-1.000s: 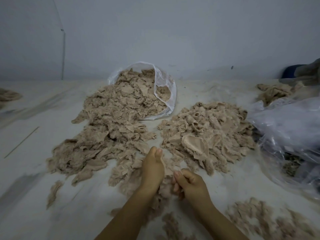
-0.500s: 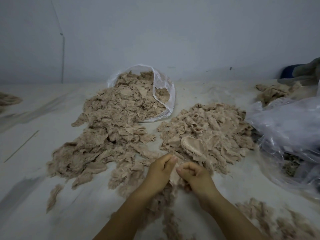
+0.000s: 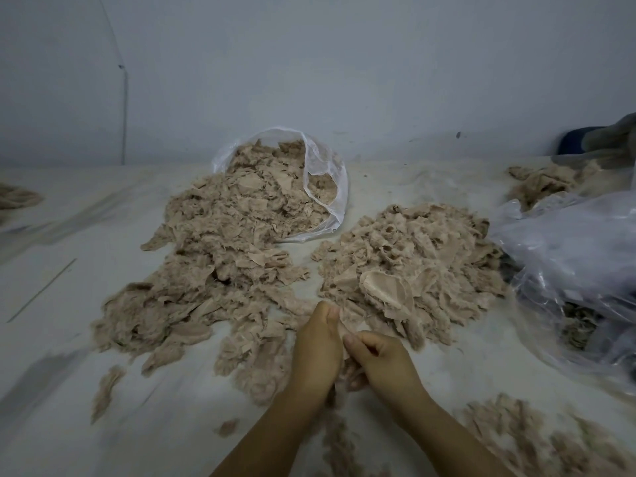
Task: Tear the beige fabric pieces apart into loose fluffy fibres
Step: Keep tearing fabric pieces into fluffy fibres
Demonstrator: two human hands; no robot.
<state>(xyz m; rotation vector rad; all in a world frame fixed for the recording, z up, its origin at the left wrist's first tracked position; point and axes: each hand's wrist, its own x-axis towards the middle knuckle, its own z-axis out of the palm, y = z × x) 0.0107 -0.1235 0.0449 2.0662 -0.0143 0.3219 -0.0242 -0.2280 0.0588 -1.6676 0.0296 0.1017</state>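
Centrally, two hands, left hand (image 3: 318, 349), right hand (image 3: 380, 361), pinching one fabric piece (image 3: 345, 328)

Plain grey-blue wall (image 3: 344, 63); pale dusty floor (image 3: 69, 235); thin cable (image 3: 124, 115) down wall; dim light.

We have a single head-worn view, looking forward and down across the pale work surface (image 3: 395, 180) toward the grey wall (image 3: 344, 63) behind it. It sits close above the forearms, which enter at the bottom edge. The wide lens bends the surface's far edge. No second view shares the scene.
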